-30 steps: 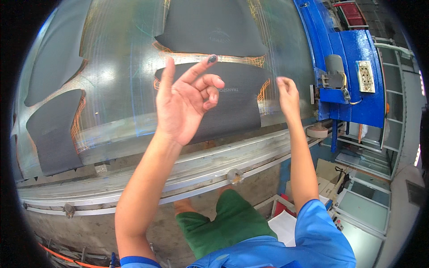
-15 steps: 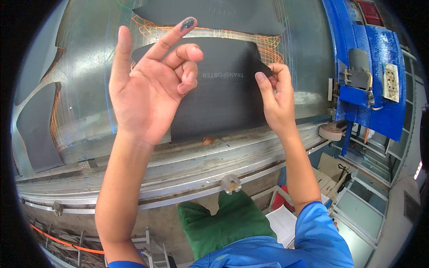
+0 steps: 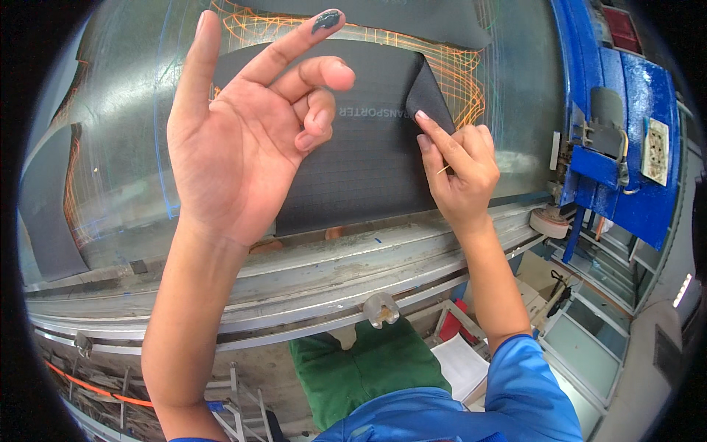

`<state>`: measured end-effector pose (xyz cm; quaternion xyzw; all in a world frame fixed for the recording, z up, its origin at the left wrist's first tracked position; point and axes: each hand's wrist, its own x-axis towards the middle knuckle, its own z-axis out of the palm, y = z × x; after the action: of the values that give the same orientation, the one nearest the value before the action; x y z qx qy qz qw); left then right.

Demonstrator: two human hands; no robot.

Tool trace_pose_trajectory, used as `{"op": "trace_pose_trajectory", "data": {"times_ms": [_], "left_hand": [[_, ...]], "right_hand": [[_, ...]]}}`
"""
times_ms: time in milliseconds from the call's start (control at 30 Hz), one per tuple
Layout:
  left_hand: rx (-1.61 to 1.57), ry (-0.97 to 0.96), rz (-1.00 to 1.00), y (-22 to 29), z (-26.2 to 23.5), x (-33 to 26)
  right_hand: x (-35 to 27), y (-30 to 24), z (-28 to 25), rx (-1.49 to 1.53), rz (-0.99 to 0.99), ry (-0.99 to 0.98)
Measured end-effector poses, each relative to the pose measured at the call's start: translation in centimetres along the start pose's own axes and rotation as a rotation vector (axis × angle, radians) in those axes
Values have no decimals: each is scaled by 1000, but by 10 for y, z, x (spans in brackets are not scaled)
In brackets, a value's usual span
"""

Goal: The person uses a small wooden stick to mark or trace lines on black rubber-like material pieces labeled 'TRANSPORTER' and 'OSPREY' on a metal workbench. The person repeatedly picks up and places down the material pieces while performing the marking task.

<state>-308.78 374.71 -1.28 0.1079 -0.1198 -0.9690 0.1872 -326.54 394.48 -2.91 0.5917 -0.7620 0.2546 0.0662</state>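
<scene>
My left hand (image 3: 236, 140) is raised palm up over the table, fingers apart and holding nothing. A dark grey wet-looking smear (image 3: 326, 22) covers its index fingertip. Beneath it lies a black flexible sheet (image 3: 346, 169) with a rounded far edge and pale lettering. At the sheet's right side, my right hand (image 3: 460, 166) is closed on the edge, which is turned up into a folded flap (image 3: 428, 96). Its index finger and thumb rest against the fold. A thin pale stick (image 3: 443, 169), perhaps a toothpick, pokes out between the fingers of that hand.
The metal-topped table (image 3: 136, 169) carries orange and blue drawn lines. Another black piece (image 3: 50, 206) lies at left, and a larger one (image 3: 434, 22) at the far side. Metal rails (image 3: 309, 295) run along the near edge. Blue machinery (image 3: 626, 147) stands at right.
My right hand has shifted its grip, and its index finger now stretches over the sheet's edge, which is folded back further. The thin stick now shows. My left hand stays raised and open.
</scene>
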Motion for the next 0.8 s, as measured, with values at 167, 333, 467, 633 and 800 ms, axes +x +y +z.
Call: {"op": "trace_pose_trajectory", "data": {"times_ms": [167, 333, 467, 633, 800], "left_hand": [[-12, -1, -7, 1, 0, 2], [-23, 3, -6, 0, -3, 1], [-10, 10, 1, 2, -2, 2], [-11, 17, -4, 0, -1, 1], [-17, 4, -7, 0, -4, 0]], "right_hand": [[0, 0, 4, -24, -25, -21], [0, 0, 4, 136, 113, 34], [-13, 11, -3, 420, 466, 189], [-4, -4, -3, 212, 195, 97], [0, -3, 1, 34, 4, -37]]}}
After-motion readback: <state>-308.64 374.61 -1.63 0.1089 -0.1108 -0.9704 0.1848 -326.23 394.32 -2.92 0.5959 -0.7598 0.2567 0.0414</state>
